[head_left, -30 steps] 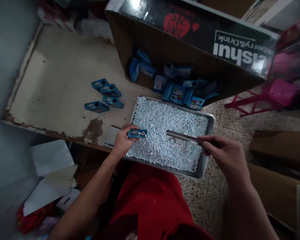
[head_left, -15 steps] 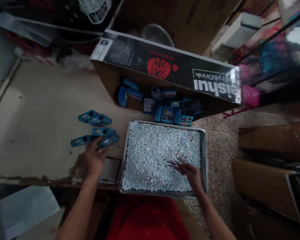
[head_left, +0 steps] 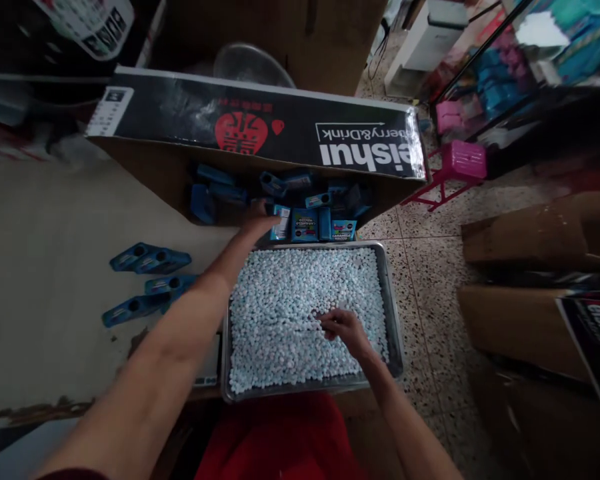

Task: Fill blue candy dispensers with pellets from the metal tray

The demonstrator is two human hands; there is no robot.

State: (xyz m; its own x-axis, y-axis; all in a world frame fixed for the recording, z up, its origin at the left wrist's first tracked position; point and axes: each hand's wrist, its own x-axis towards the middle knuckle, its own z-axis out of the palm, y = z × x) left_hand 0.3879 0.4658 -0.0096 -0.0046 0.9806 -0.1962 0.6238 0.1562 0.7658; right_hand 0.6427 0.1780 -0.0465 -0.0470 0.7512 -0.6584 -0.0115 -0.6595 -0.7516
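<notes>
Tabletop [head_left: 45,267]: is stretching along the left side, its worn near edge running past the bottom of the carton-side work; open surface is lying left of the packs.
Blue packs [head_left: 163,261]: are standing in a loose group, round openings showing; the left forearm [head_left: 180,340] is crossing in front and partly hiding them.
Left hand [head_left: 259,215]: is reaching into the carton's mouth, fingertips meeting a blue box [head_left: 280,228] with a white label; whether they are gripping it, I cannot tell.
Carton [head_left: 285,150]: is lying with its open side towards the tray, leaving only a narrow gap at the tray's far rim; more blue boxes [head_left: 305,225] are sitting inside and at its lip.
Tray [head_left: 393,327]: is holding pale blue and white pellets [head_left: 285,293] nearly to the left rim, while a strip of bare metal is showing along the right.
Right hand [head_left: 345,327]: is dipping low over the pellets, fingers curled; what they are holding is not clear.
Floor [head_left: 415,280]: is giving open room between the tray's right rim and the brown cartons [head_left: 535,233].
Since half a second ago: the left hand is no longer holding a pack by the table group; the right hand is staying over the tray.
</notes>
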